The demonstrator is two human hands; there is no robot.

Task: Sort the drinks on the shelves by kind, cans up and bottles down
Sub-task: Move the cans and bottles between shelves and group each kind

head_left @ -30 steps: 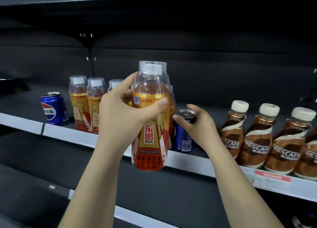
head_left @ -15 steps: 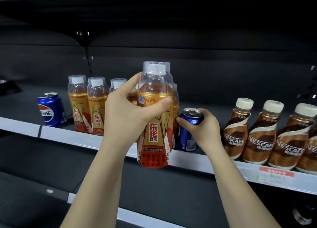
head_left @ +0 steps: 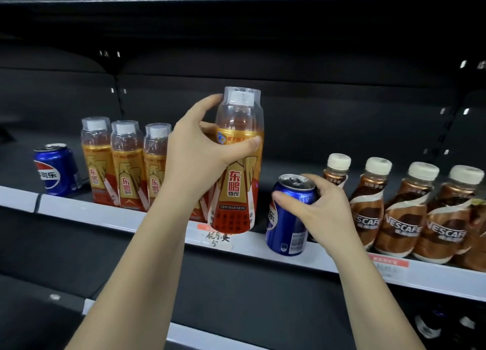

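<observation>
My right hand now grips the can, lifted past the shelf's front edge (probably clear); my left hand holds the bottle aloft. Both ready to move.

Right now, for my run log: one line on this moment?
left hand: holds orange bottle | right hand: grips blue can | both at shelf edge

right hand now gripping blue can, seemingly lifted forward off shelf
</observation>
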